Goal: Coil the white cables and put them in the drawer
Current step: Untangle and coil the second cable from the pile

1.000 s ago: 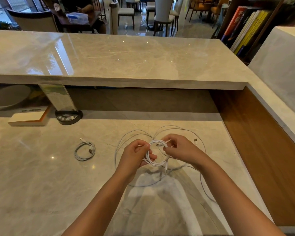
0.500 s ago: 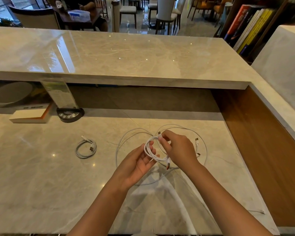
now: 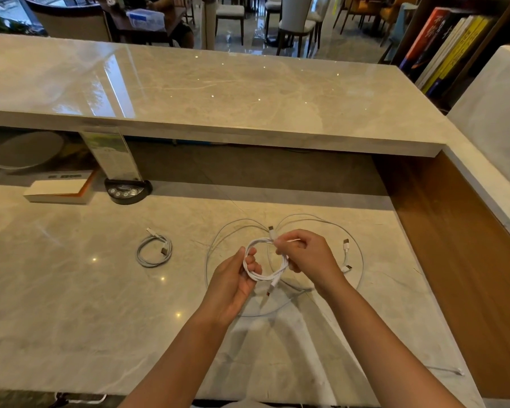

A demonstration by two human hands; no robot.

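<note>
Both hands hold a white cable coil [image 3: 266, 274] just above the marble desk [image 3: 71, 304]. My left hand [image 3: 233, 285] pinches the coil's left side, fingers through the loop. My right hand [image 3: 308, 257] grips its right side, with one plug end sticking up by the thumb. Another plug hangs down from the coil. Thin loose white cables [image 3: 321, 222] lie in wide loops on the desk under and around my hands. A finished small coiled cable [image 3: 153, 250] rests to the left. No drawer is in view.
A raised marble counter [image 3: 218, 92] runs across the back, and a wooden side panel [image 3: 468, 245] closes the right. A black call device [image 3: 127, 191] with a sign holder and a white book [image 3: 59, 192] sit at the back left. A loose cable end [image 3: 457, 371] lies near the right edge.
My hands have drawn the cable into a tighter, rounder coil. The left hand opened its grip from a fist to fingers through the loop, and a plug now dangles below.
</note>
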